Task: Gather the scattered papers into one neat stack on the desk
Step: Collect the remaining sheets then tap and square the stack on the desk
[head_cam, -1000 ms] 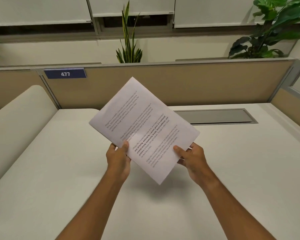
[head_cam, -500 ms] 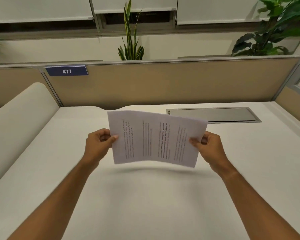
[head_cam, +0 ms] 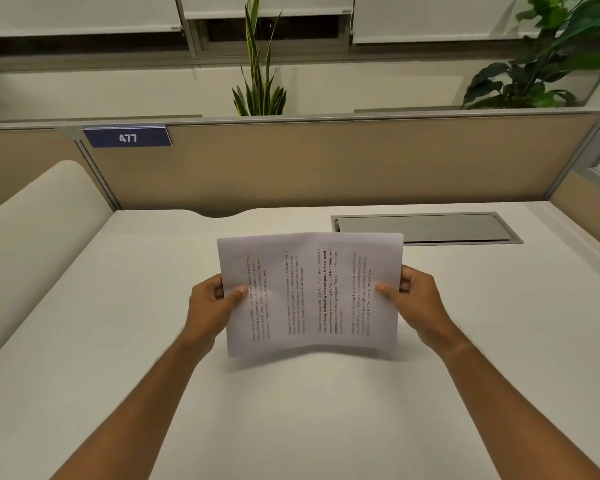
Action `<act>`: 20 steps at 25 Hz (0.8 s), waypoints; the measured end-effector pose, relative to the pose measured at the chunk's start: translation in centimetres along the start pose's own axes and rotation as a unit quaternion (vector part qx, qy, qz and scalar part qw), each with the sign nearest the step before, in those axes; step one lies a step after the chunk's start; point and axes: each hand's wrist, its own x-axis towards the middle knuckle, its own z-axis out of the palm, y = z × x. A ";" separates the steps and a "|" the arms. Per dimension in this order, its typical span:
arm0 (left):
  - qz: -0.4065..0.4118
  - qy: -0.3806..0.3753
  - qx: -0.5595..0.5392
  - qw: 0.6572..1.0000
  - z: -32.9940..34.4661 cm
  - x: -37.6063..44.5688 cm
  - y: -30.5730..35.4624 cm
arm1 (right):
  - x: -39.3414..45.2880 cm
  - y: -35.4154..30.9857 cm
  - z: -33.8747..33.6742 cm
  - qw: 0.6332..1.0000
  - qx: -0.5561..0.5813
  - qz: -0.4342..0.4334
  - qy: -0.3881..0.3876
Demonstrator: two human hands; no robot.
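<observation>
A stack of white printed papers (head_cam: 310, 292) stands nearly upright over the middle of the white desk (head_cam: 118, 341), turned sideways so the text lines run vertically. Its lower edge bows just above or on the desk top; I cannot tell which. My left hand (head_cam: 213, 303) grips the stack's left short edge, thumb on the front. My right hand (head_cam: 414, 299) grips the right short edge the same way. No loose sheets lie elsewhere on the desk.
A grey cable-tray lid (head_cam: 426, 228) is set into the desk behind the papers at the right. A tan partition (head_cam: 326, 161) with a blue "477" tag (head_cam: 127, 137) closes the back. Plants (head_cam: 260, 71) stand beyond it. A cream curved panel (head_cam: 32, 230) borders the left.
The stack has turned from a diagonal hold to sideways and upright, and moved down toward the desk. Both hands shifted to its short edges.
</observation>
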 end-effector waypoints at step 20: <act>-0.067 -0.025 -0.227 0.971 2.6 -3.8 0.3 | 0.9 -3.2 1.7 0.993 0.112 0.015 -0.018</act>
